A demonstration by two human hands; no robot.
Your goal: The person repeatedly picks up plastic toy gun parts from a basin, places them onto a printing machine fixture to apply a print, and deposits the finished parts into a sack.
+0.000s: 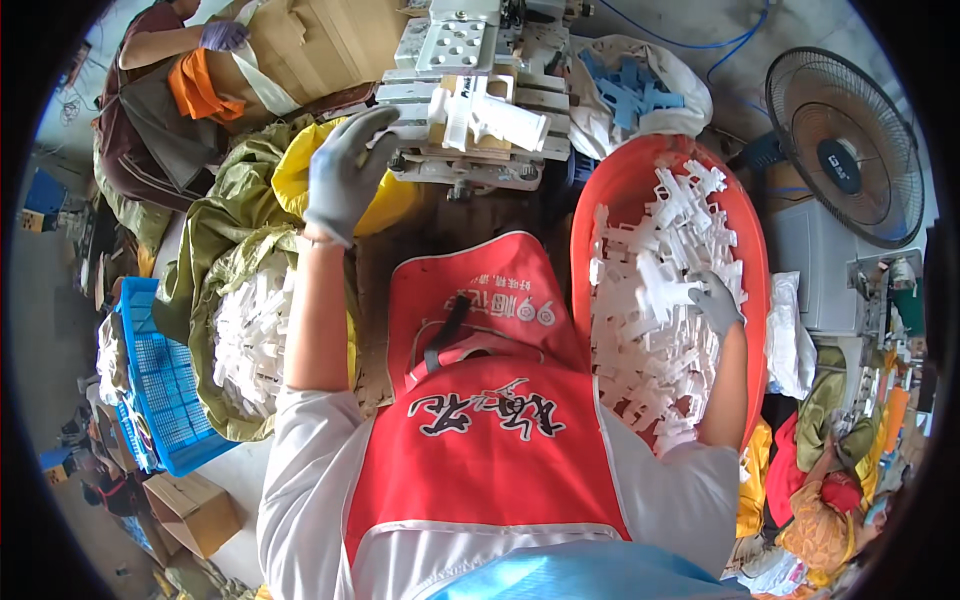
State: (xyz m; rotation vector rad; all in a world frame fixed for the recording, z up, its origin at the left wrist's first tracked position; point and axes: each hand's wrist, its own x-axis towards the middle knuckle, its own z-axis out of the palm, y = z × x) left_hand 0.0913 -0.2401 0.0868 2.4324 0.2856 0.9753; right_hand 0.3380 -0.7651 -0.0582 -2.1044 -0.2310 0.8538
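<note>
My left hand (350,170), in a grey glove, is raised at the left side of a metal machine (462,45). Its fingers are apart and nothing is in them. On the machine's bed lies a white plastic toy pistol (487,114), just right of my left hand's fingertips. My right hand (716,304), gloved too, is closed on the grip end of another white toy pistol (656,290). That one is over a large red tub (752,390) heaped with similar white pieces; its outline is slightly smeared.
A green woven sack (200,300) of white pieces stands at left, beside a blue crate (170,400). Blue pieces fill a white sack (690,75) behind the tub. A fan (840,165) stands far right. Another person (150,110) works at far left, near cardboard (320,50).
</note>
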